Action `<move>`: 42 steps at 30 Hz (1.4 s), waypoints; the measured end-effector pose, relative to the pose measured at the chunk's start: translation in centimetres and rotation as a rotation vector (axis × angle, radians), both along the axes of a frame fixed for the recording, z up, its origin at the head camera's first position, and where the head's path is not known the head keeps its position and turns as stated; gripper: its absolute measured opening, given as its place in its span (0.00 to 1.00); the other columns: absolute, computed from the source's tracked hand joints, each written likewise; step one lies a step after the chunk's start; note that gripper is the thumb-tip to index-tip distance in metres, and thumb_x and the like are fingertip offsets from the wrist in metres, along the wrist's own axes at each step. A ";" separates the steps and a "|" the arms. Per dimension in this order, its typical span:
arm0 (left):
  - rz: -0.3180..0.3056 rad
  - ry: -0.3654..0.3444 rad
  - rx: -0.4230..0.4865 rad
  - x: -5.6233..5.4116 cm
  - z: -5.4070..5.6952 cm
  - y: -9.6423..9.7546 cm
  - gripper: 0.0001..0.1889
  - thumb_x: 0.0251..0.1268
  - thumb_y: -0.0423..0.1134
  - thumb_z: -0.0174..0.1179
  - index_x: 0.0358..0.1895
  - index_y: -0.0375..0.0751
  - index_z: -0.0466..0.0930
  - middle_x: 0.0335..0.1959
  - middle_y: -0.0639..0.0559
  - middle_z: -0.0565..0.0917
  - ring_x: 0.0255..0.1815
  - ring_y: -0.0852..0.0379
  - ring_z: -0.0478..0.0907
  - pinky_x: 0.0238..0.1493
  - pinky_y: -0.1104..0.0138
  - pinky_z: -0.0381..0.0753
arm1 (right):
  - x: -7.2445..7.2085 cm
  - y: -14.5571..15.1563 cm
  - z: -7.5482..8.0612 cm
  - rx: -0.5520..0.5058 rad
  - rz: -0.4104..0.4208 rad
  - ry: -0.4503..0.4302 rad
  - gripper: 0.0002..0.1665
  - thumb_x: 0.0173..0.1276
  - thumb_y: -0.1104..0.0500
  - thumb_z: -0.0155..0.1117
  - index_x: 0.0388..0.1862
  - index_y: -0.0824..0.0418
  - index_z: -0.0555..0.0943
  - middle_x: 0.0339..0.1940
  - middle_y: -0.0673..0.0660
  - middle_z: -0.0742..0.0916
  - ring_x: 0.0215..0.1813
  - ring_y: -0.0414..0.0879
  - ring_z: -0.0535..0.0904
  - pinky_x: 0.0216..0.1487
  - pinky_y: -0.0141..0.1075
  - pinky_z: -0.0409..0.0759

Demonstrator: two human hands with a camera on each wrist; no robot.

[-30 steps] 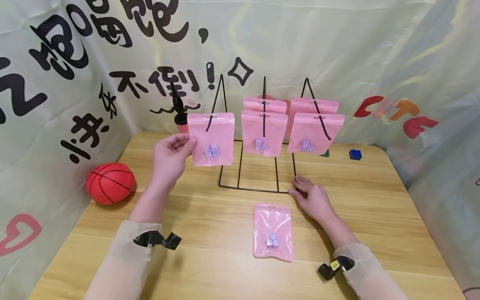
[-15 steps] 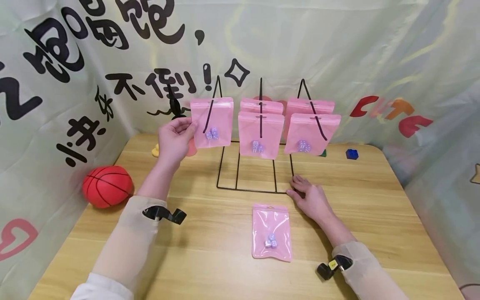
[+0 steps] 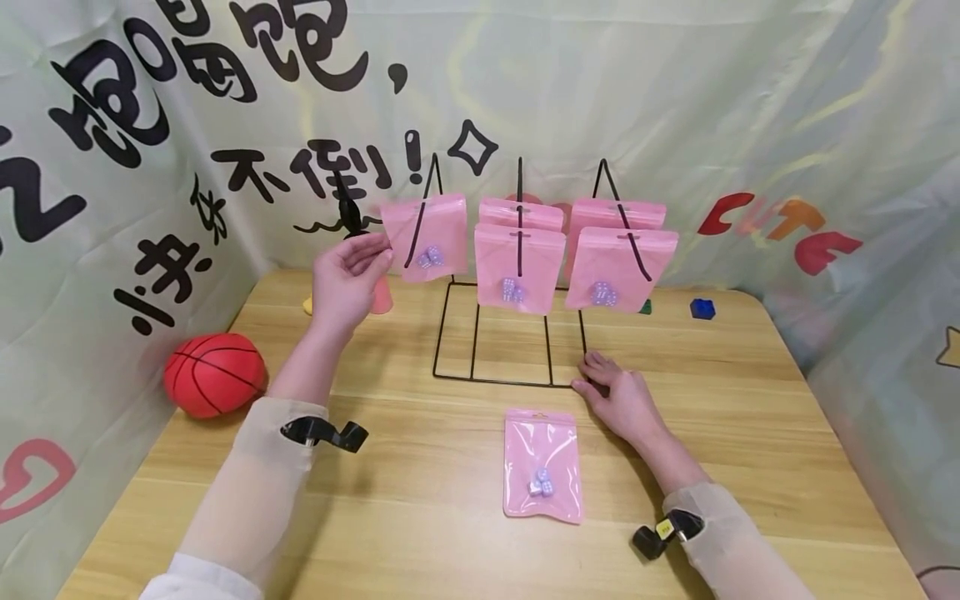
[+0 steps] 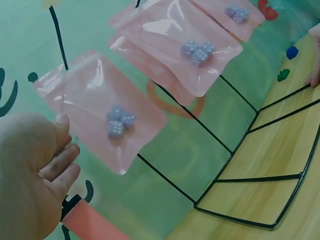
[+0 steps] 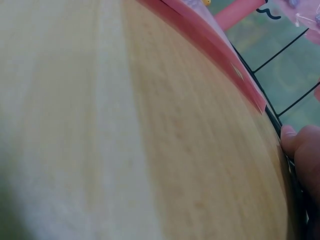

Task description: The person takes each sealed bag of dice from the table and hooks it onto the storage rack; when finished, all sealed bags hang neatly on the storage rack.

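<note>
A black wire display rack (image 3: 510, 382) has three hooks with pink zip bags on them. On the left hook hangs a tilted pink zip bag (image 3: 437, 225) with small lilac dice (image 4: 119, 121) inside. My left hand (image 3: 347, 279) is right beside this bag's left edge, its thumb and fingers loosely bent and apart in the left wrist view. My right hand (image 3: 618, 396) holds the rack's front right corner between thumb and fingers; its thumb (image 5: 290, 137) shows at the wire in the right wrist view. Another pink bag of dice (image 3: 542, 450) lies flat before the rack.
The middle hook carries front and rear bags (image 3: 519, 258), as does the right hook (image 3: 621, 262). A red toy basketball (image 3: 215, 375) sits at the table's left edge. Blue (image 3: 702, 309) and green blocks lie behind at right, and a pink cylinder (image 3: 382, 296) stands behind my left hand.
My left hand rose, moving the bag up and back along the left hook, then let go of it; the bag now hangs tilted. My right hand stays at the rack's corner.
</note>
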State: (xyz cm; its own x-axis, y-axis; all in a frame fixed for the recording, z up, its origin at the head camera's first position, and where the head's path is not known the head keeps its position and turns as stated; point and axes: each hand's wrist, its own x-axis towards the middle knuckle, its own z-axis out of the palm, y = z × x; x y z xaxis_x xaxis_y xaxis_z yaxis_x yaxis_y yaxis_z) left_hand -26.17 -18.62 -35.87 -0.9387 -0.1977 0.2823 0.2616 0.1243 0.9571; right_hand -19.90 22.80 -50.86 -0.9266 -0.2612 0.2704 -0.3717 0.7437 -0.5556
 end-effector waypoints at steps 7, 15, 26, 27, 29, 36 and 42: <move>-0.069 -0.108 -0.051 2.9 -1.2 -0.8 0.24 0.72 0.33 0.71 0.67 0.30 0.78 0.62 0.38 0.84 0.62 0.49 0.83 0.61 0.67 0.83 | -0.2 0.1 -0.3 -0.013 0.004 0.000 0.25 0.75 0.59 0.72 0.63 0.74 0.82 0.67 0.72 0.80 0.71 0.67 0.76 0.70 0.63 0.73; -0.228 -0.181 -0.155 6.7 -4.0 0.5 0.21 0.71 0.34 0.71 0.63 0.30 0.81 0.57 0.40 0.87 0.58 0.47 0.86 0.57 0.67 0.86 | -0.2 0.3 0.0 -0.015 0.012 0.006 0.25 0.75 0.58 0.72 0.63 0.74 0.82 0.67 0.72 0.80 0.71 0.67 0.76 0.70 0.63 0.73; -0.418 -0.298 -0.242 9.7 -7.4 4.2 0.22 0.71 0.37 0.72 0.60 0.25 0.83 0.51 0.39 0.89 0.52 0.46 0.88 0.55 0.62 0.88 | -0.3 0.2 -0.2 -0.013 -0.002 -0.008 0.25 0.76 0.58 0.72 0.64 0.73 0.82 0.68 0.71 0.80 0.72 0.67 0.75 0.71 0.62 0.72; -0.434 -0.317 -0.248 9.8 -7.6 4.4 0.21 0.71 0.38 0.72 0.59 0.26 0.83 0.49 0.42 0.90 0.51 0.47 0.88 0.54 0.62 0.88 | -0.3 0.2 -0.2 -0.013 -0.002 -0.008 0.25 0.76 0.58 0.72 0.64 0.73 0.82 0.68 0.71 0.80 0.72 0.67 0.75 0.71 0.63 0.72; -0.465 -0.353 -0.260 10.1 -8.0 5.0 0.20 0.71 0.39 0.72 0.57 0.26 0.85 0.46 0.45 0.90 0.48 0.48 0.89 0.51 0.61 0.89 | -0.3 0.2 -0.2 -0.014 0.001 -0.004 0.25 0.76 0.57 0.72 0.64 0.73 0.82 0.68 0.71 0.80 0.71 0.67 0.75 0.71 0.63 0.72; -0.577 -0.499 -0.202 11.2 -9.5 7.1 0.16 0.71 0.37 0.71 0.52 0.25 0.86 0.40 0.41 0.90 0.41 0.44 0.90 0.43 0.57 0.92 | -0.3 0.2 -0.1 -0.020 0.000 -0.010 0.25 0.76 0.58 0.72 0.64 0.73 0.82 0.69 0.71 0.79 0.72 0.67 0.75 0.72 0.62 0.72; -0.641 -0.600 -0.139 12.0 -10.0 8.9 0.14 0.71 0.36 0.71 0.45 0.23 0.87 0.34 0.38 0.90 0.36 0.43 0.91 0.40 0.57 0.92 | -0.2 0.1 -0.1 -0.019 -0.004 -0.010 0.25 0.76 0.58 0.72 0.63 0.73 0.82 0.69 0.71 0.80 0.72 0.67 0.75 0.71 0.62 0.73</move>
